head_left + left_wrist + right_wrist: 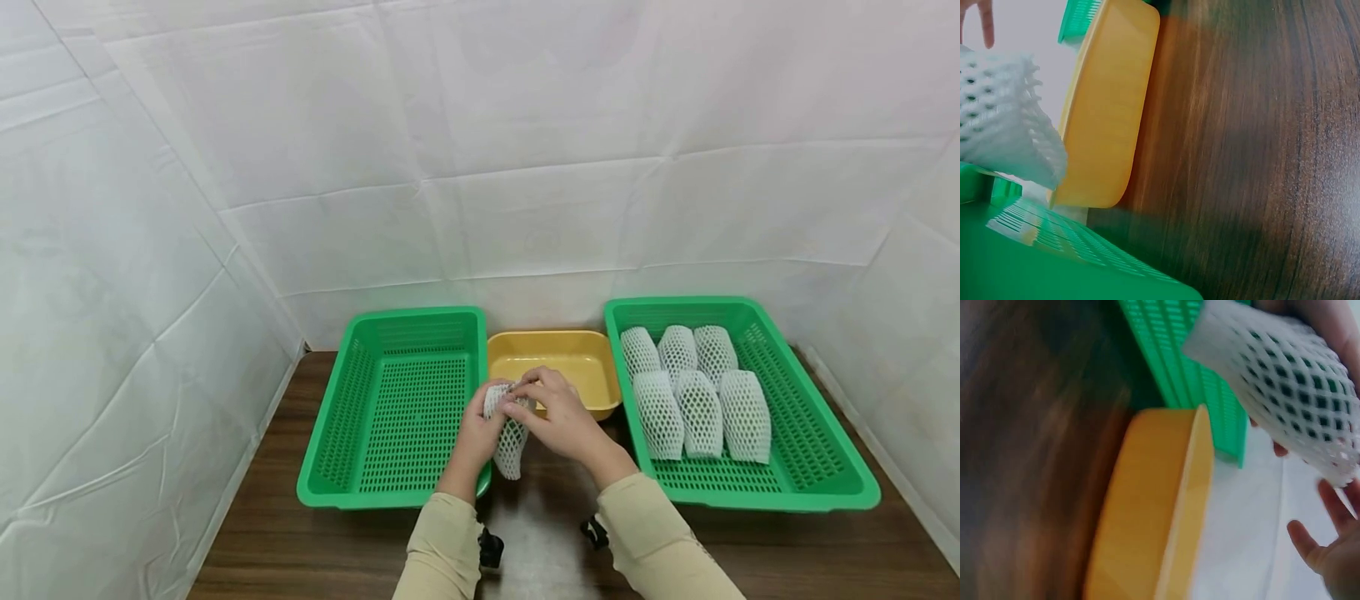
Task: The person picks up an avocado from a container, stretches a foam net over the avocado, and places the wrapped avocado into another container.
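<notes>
My left hand [477,431] is wrapped round a white foam net sleeve [511,450] at the front of the yellow tray. The sleeve hangs at a slant, its narrow end down. At its upper end, my right hand [558,417] pinches the mesh with thumb and fingertips. The right wrist view shows the foam net sleeve [1291,381] bulging, with dark green showing through its holes; I cannot tell what is inside. Low in that view, several fingers of the right hand [1344,562] are spread by the sleeve's edge. The left wrist view catches only part of the foam net sleeve [1004,119].
A green basket [483,333] with a bare slotted floor stands on the left. Between the baskets sits a yellow tray [547,336]. The right green basket [813,417] holds several net-wrapped pieces [702,414] in two rows. White sheeting [525,208] encloses the dark wooden table [262,533].
</notes>
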Tool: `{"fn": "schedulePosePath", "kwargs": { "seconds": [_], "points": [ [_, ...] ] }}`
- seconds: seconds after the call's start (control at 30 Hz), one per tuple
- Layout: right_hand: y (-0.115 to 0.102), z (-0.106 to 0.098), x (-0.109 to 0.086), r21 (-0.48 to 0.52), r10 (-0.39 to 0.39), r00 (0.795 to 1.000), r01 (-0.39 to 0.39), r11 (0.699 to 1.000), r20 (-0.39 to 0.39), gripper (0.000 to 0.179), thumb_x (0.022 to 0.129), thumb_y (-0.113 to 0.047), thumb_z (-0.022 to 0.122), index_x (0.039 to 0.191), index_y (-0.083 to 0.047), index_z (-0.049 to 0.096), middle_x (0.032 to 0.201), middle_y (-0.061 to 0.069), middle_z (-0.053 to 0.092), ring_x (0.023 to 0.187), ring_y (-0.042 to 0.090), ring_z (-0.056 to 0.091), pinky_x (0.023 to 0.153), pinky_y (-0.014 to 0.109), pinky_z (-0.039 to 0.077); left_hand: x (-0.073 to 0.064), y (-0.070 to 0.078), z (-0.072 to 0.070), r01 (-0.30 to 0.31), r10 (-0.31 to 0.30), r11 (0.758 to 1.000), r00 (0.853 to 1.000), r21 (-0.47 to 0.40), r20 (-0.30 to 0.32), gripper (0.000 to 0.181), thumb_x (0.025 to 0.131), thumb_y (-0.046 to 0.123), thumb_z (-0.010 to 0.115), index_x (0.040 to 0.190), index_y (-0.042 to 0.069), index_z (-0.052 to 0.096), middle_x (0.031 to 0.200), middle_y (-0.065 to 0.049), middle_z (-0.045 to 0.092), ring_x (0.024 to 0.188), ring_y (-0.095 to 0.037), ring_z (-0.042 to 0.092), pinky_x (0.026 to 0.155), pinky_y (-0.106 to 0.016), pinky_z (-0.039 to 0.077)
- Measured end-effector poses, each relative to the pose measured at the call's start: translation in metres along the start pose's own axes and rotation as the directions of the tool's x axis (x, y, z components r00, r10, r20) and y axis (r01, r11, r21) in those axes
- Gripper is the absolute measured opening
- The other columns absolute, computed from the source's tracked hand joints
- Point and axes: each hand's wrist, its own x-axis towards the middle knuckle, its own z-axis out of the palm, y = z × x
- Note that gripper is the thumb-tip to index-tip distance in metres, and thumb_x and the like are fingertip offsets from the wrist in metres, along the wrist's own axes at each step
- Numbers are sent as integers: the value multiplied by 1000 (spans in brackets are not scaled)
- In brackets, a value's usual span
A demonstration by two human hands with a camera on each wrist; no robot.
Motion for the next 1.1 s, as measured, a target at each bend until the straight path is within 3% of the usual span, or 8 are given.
{"fn": "schedulePosePath", "kwargs": {
  "seconds": [0.1,0.2,0.33,0.4,0.63,0.8,0.93,1.1],
  "points": [
    [3,6,-2,231,99,994,-88,969,-39,41,89,-23,63,125,-6,51,130,14,35,121,32,37,96,55,32,1,-1,-1,-47,47,999,999,-4,-25,22,97,3,46,114,-8,54,105,-23,58,90,-16,56,80,-30,47],
    [8,13,-7,389,232,972,-224,894,27,66,86,-21,68,140,-9,31,139,16,23,127,36,30,98,56,30,0,-1,-1,-70,70,998,997,0,-29,22,98,2,42,113,-9,52,107,-24,57,93,-20,55,81,-31,46],
    [14,24,-12,428,317,933,-361,829,173,88,80,-25,74,146,-13,18,144,16,25,127,37,32,97,53,35,-1,0,0,-66,66,998,998,11,-25,21,99,3,36,114,-8,47,113,-23,52,101,-30,53,86,-36,43],
    [14,28,-13,437,332,922,-386,812,197,92,78,-26,76,147,-13,17,143,16,29,126,36,34,95,52,37,0,0,0,-52,52,999,998,6,-29,22,100,4,34,115,-8,44,115,-24,51,105,-33,50,90,-38,41],
    [13,34,-13,446,354,919,-394,804,174,89,77,-26,77,145,-9,22,136,15,39,121,33,41,94,49,39,2,2,-2,-22,23,1000,998,7,-64,21,100,7,36,112,-8,44,112,-23,54,104,-32,52,90,-37,41],
    [13,35,-13,450,392,904,-425,785,170,84,77,-22,77,142,-9,25,128,14,43,109,28,50,87,42,46,3,0,-2,22,-27,994,999,-104,-47,22,98,6,43,114,-9,42,113,-27,57,102,-32,56,83,-30,46],
    [13,37,-14,484,383,907,-417,769,172,83,77,-18,77,141,-8,26,126,15,43,107,26,50,85,40,46,5,-2,-2,80,-89,976,995,-204,-36,28,97,6,48,120,-8,42,117,-28,57,104,-34,57,79,-28,48],
    [13,39,-16,516,360,915,-400,757,182,84,76,-16,78,141,-9,25,128,16,41,108,26,49,86,38,46,6,-3,-3,109,-125,965,991,-237,-54,31,94,6,54,120,-8,45,115,-27,58,98,-24,61,78,-27,49]
  ]
}}
